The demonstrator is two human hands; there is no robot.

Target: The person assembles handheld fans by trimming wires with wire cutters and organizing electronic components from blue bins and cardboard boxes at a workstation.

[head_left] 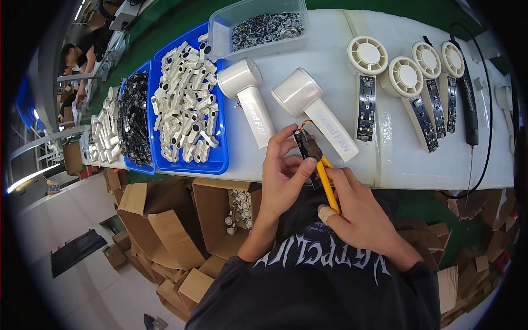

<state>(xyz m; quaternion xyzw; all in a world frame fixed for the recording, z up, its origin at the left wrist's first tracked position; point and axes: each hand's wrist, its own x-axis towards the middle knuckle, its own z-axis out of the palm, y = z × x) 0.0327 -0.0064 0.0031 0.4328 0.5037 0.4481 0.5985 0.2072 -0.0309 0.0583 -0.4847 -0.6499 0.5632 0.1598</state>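
My left hand (pixel 281 179) is closed on a narrow black circuit board (pixel 300 144), held just past the table's near edge. Thin red and yellow wires (pixel 306 123) run from the board's top toward a white handheld fan (pixel 322 113) lying on the table. In my right hand (pixel 360 212) are yellow-handled pliers (pixel 326 184), their dark jaws up against the board. My fingers partly cover both the jaws and the board. To the left of that fan lies a second white handheld fan (pixel 250 102).
A blue tray (pixel 223 157) of small white parts and another blue tray (pixel 130 164) of black parts stand left. Behind is a clear bin (pixel 220 41) of screws. Several opened fans (pixel 367 55) and a corded black tool (pixel 470 110) lie right. Cardboard boxes (pixel 165 220) sit below the table.
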